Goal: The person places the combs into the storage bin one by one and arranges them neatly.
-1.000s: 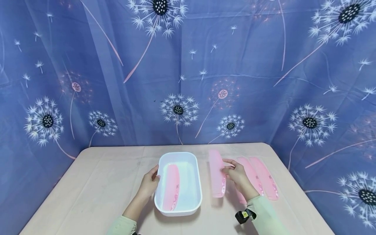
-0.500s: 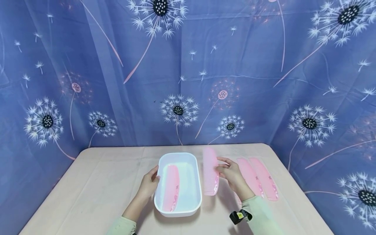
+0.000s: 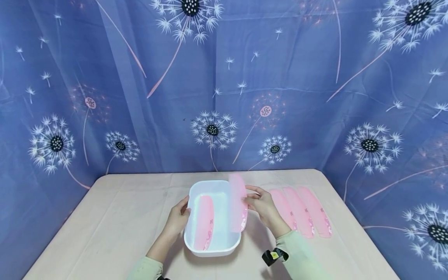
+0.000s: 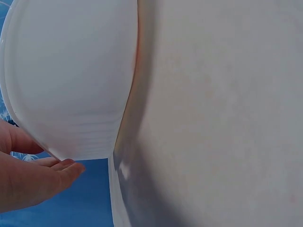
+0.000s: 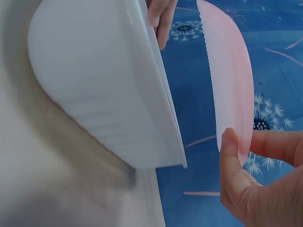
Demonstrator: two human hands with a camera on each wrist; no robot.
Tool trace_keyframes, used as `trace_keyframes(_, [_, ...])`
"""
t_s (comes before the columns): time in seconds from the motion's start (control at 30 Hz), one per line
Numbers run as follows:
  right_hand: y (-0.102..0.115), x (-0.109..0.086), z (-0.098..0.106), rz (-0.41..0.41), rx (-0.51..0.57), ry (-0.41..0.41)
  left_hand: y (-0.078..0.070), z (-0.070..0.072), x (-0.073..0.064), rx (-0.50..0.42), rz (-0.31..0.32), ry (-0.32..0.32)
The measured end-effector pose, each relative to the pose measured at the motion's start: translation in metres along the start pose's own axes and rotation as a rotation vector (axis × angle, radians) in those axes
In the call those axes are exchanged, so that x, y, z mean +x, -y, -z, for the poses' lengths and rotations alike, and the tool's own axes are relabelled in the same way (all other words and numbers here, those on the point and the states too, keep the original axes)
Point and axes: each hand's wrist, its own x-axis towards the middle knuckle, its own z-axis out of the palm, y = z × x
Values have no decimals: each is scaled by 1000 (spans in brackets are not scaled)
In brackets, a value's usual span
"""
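A white plastic basin [image 3: 222, 243] stands on the table, and one pink comb [image 3: 204, 221] lies inside along its left part. My left hand [image 3: 177, 217] holds the basin's left rim, thumb and fingers on either side of it in the left wrist view. Between thumb and fingers, my right hand [image 3: 261, 204] pinches another pink comb [image 5: 232, 71] by its spine edge. That comb is raised above the basin's right rim, teeth facing left, apart from the basin in the right wrist view.
Right of my right hand, several pink combs lie side by side; the outermost comb [image 3: 315, 212] is farthest right. The table [image 3: 133, 210] has a pale cover and ends at a blue dandelion-patterned curtain [image 3: 157, 116].
My right hand has carried its comb left, from beside the combs on the table to above the basin's right rim. The left hand and the basin have stayed in place.
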Motion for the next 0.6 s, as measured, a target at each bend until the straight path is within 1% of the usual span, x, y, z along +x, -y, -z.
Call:
trace_keyframes(0.1, [-2,0,-7,-3,12,7,1,0,0,2,-2,3])
trace_keyframes(0.23, [-4,0,-15,-4,13,18,1,0,1,3,14,6])
trace_keyframes(0.37, [-6,0,-23,-4,1,27,-1,-1,1,2,22,10])
trace_keyframes(0.47, [-7,0,-29,-7,-13,33,-1,0,2,0,15,10])
trace_keyframes(0.6, [-9,1,-36,-18,-22,44,-2,0,2,-3,27,10])
